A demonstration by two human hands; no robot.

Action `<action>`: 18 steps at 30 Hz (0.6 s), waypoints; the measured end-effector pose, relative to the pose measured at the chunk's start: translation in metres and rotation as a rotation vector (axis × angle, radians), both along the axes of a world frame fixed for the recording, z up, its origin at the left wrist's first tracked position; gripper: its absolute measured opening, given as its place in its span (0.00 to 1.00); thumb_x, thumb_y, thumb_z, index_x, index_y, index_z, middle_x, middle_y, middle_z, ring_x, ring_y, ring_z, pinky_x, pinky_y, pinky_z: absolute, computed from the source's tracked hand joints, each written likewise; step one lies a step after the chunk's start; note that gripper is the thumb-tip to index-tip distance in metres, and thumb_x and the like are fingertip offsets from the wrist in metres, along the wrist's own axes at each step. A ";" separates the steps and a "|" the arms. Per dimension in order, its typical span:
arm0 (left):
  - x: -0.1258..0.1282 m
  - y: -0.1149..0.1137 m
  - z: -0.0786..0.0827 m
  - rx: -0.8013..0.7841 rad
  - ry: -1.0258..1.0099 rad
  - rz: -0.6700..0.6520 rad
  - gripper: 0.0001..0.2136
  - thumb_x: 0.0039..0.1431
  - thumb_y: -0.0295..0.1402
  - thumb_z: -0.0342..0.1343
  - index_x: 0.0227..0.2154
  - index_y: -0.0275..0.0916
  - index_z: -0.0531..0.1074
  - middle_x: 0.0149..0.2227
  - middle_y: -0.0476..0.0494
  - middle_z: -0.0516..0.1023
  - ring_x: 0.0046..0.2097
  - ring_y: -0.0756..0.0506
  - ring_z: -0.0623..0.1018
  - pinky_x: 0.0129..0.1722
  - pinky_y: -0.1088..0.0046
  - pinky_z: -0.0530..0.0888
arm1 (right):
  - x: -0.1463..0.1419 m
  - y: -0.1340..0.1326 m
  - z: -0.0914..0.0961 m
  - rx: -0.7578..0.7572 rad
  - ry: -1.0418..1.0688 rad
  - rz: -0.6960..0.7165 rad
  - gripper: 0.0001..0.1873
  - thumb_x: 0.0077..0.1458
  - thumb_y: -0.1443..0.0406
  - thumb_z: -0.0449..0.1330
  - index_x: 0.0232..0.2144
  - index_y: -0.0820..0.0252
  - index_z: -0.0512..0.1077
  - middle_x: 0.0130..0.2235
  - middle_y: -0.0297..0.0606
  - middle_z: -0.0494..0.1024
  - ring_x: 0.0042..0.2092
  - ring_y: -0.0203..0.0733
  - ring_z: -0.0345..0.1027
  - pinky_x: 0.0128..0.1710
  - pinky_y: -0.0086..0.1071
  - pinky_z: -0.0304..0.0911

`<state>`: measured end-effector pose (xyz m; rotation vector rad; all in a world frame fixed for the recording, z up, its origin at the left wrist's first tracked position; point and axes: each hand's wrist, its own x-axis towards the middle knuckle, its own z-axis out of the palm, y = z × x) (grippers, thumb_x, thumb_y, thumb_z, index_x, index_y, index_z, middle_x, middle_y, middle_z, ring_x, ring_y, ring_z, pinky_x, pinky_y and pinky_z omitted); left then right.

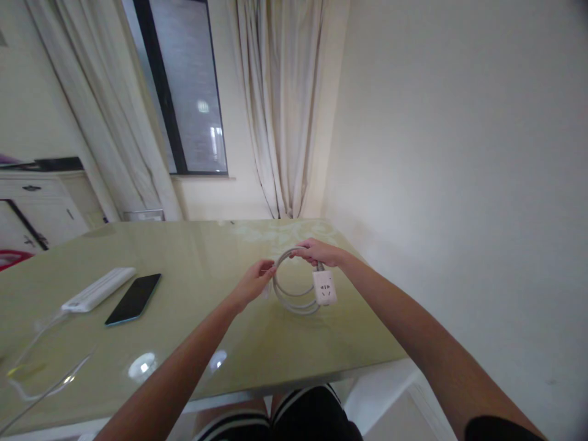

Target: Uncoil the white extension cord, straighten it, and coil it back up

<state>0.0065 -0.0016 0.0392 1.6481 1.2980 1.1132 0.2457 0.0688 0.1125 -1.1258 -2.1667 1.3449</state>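
A pale grey cable is wound into a loose coil (294, 306), with a white socket block (324, 288) hanging at its right side. The block's face, with its plug slots, is turned toward me. My right hand (316, 251) grips the top of the coil, fingers closed round the cable. At the coil's left edge, my left hand (257, 278) has its fingers bent against the cable, thumb and fingertips pinching it. The coil is held upright above the table, or just touching it; I cannot tell which.
On the left of the glossy table (193, 349) lie a white power strip (98, 291) and a black phone (134, 299). A thin white cable (55, 386) loops near the left front. A wall (459, 184) stands close on the right, curtains (280, 110) at the back.
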 end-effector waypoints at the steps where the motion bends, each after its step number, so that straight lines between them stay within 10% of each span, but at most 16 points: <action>1: -0.001 0.007 -0.010 0.045 0.022 0.068 0.20 0.60 0.45 0.57 0.48 0.35 0.73 0.51 0.32 0.79 0.53 0.38 0.78 0.53 0.58 0.74 | 0.005 0.009 -0.009 0.002 -0.001 -0.071 0.20 0.59 0.51 0.62 0.39 0.63 0.76 0.20 0.23 0.56 0.20 0.28 0.49 0.18 0.23 0.47; 11: -0.025 0.003 -0.079 0.081 0.057 0.283 0.15 0.62 0.38 0.49 0.44 0.36 0.74 0.47 0.34 0.81 0.48 0.41 0.81 0.53 0.60 0.75 | 0.057 0.093 -0.060 0.229 -0.287 -0.733 0.08 0.58 0.65 0.64 0.37 0.66 0.74 0.25 0.33 0.72 0.25 0.33 0.65 0.28 0.26 0.59; 18: -0.027 0.007 -0.088 0.126 0.139 0.306 0.12 0.62 0.34 0.48 0.40 0.38 0.76 0.42 0.38 0.82 0.44 0.42 0.81 0.49 0.63 0.75 | 0.055 0.097 -0.055 0.449 -0.340 -0.851 0.23 0.52 0.68 0.68 0.51 0.66 0.74 0.55 0.54 0.75 0.58 0.52 0.68 0.57 0.37 0.61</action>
